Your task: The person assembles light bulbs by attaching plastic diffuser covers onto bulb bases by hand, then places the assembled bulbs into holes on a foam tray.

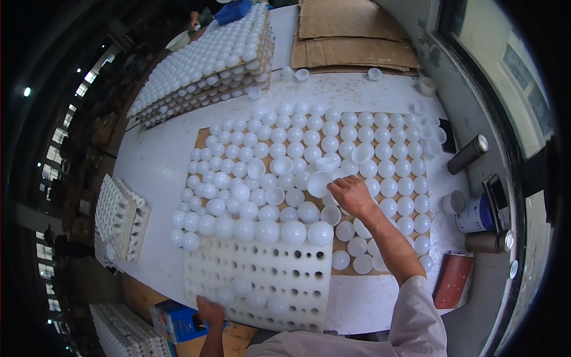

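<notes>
My right hand (352, 195) reaches over the middle of a cardboard sheet (199, 141) covered with rows of white plastic domes (398, 135). Its fingers pinch the rim of an upturned white dome (319, 184), hollow side showing. Below, closest to me, lies a white foam board (196, 268) pierced with rows of holes. A line of domes stands along its far edge, and a few loose domes (277, 305) rest on its near part. My left hand (211, 310) is closed at the board's near left corner, its fingers partly hidden.
Stacked dome layers (208, 62) stand at the far left, flat cardboard (357, 27) at the back. White foam boards (119, 220) stand at the left edge. Along the right wall are a dark flask (468, 154), a blue-and-white tub (476, 215) and a red box (454, 281).
</notes>
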### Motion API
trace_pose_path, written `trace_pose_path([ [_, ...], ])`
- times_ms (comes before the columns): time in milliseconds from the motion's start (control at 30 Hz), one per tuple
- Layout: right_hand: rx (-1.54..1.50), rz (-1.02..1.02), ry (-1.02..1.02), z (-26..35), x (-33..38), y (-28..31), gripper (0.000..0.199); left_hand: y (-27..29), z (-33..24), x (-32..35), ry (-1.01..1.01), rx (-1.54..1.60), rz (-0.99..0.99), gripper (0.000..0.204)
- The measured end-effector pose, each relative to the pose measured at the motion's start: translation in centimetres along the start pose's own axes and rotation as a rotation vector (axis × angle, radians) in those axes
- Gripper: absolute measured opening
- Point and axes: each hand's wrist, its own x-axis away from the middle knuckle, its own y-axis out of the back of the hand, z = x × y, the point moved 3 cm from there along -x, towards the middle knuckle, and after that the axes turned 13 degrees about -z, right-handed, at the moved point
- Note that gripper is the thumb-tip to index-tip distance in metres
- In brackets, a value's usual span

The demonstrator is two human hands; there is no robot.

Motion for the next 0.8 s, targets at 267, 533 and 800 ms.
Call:
trace_pose_path([
  [267,-0.160,0.347,-0.002,7.5,-4.0,-6.1,0.032,-0.2,-0.5,1.5,-0.002,0.226,-0.070,0.049],
  [533,-0.149,0.022,-0.546,1.7,2.8,5.3,0.031,-5.3,6.5,4.3,-0.504,-0.792,-0.149,0.048],
  [800,0.386,-0.066,-0.857,-18.5,10.4,12.7,0.067,10.0,-12.8,3.0,-0.662,-0.877,0.668,0.056],
])
